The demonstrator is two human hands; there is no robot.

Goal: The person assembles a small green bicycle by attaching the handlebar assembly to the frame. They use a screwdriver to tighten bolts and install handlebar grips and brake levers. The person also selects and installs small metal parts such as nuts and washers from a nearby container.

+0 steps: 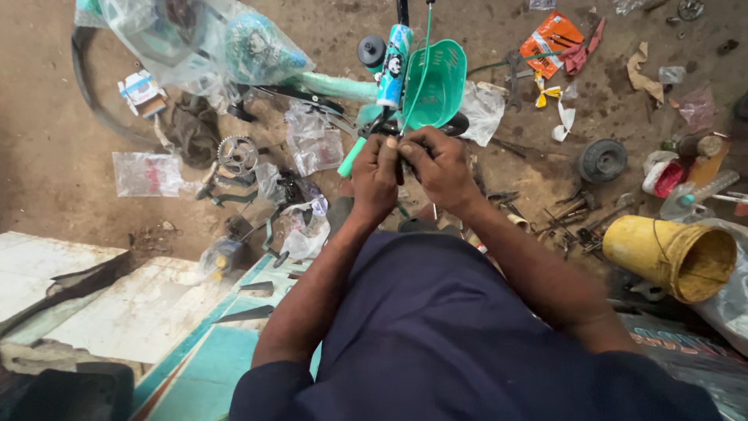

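At centre frame both hands meet on a small bike's handlebar [389,129]. The left hand [374,178] is curled closed around the bar by a teal grip [351,157]; the right hand [439,165] pinches a dark part there. Above sits a green basket [436,82]; a yellow bucket [672,257] lies lower right.
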